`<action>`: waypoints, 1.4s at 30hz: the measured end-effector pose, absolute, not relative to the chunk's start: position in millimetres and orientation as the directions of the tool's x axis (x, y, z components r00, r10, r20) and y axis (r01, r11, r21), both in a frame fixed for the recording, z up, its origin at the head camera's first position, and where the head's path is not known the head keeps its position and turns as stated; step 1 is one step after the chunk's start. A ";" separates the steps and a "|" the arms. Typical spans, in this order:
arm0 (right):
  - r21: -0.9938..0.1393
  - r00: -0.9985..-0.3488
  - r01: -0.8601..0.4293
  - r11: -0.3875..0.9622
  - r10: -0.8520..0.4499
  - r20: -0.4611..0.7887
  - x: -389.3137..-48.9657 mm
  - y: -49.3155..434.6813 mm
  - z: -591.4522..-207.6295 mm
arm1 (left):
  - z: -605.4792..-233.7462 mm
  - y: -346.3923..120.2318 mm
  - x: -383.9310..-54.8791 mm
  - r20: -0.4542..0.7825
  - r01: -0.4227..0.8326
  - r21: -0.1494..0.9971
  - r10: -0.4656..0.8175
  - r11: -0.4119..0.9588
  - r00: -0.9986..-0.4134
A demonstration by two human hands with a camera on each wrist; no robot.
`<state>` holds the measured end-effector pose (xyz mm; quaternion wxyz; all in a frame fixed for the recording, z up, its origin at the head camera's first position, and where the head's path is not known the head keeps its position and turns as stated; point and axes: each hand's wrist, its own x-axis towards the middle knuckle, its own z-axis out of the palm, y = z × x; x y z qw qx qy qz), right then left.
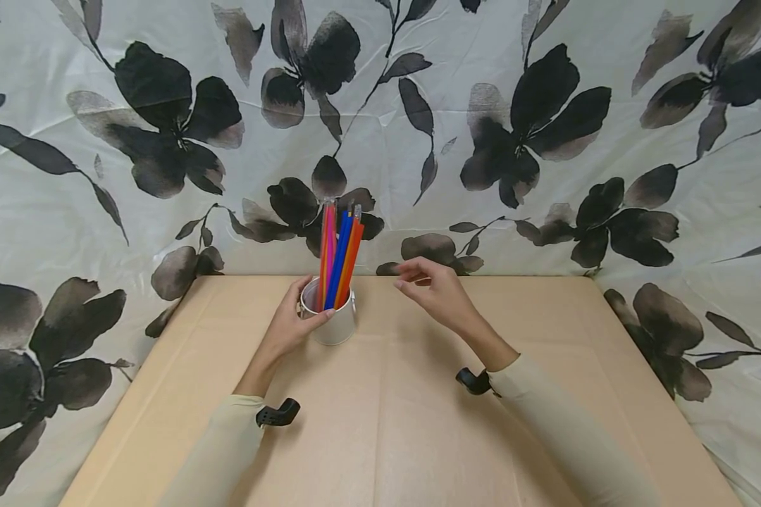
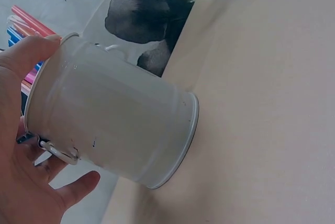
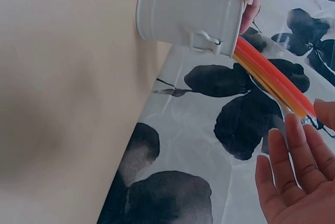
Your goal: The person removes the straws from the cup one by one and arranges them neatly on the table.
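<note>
Near the far edge of the table, a white metal pail (image 1: 339, 329) holds several long pens or pencils (image 1: 339, 260) in pink, blue, orange and red, leaning to the right. My left hand (image 1: 294, 320) grips the pail by its rim, thumb in front. The left wrist view shows that thumb (image 2: 36, 51) over the rim and fingers by the small side lug (image 2: 57, 152). To the right of the pail, my right hand (image 1: 437, 292) is held in the air with nothing in it. The right wrist view shows its fingers (image 3: 293, 164) extended and spread.
The pale wooden table (image 1: 431, 436) ends just behind the pail. A white cloth with dark flowers (image 1: 380, 134) hangs behind it and lies around both sides. Each wrist carries a black strap-on camera (image 1: 279, 413).
</note>
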<state>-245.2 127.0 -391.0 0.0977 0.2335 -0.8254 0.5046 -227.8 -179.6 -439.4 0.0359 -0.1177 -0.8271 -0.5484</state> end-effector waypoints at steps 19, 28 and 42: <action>-0.827 -0.903 -0.423 0.370 -0.250 0.350 -254.0 85.9 -400.8 | -474.4 -190.9 -243.8 0.159 0.197 0.936 0.151 0.291 -0.976; -0.828 -0.893 -0.448 0.338 -0.210 0.397 -258.8 59.9 -404.3 | -473.6 -192.1 -242.6 0.161 0.198 0.941 0.152 0.273 -0.975; -0.836 -0.920 -0.382 0.393 -0.080 0.383 -263.0 26.5 -412.5 | -442.5 -185.3 -224.0 0.111 0.156 0.956 0.184 0.250 -0.977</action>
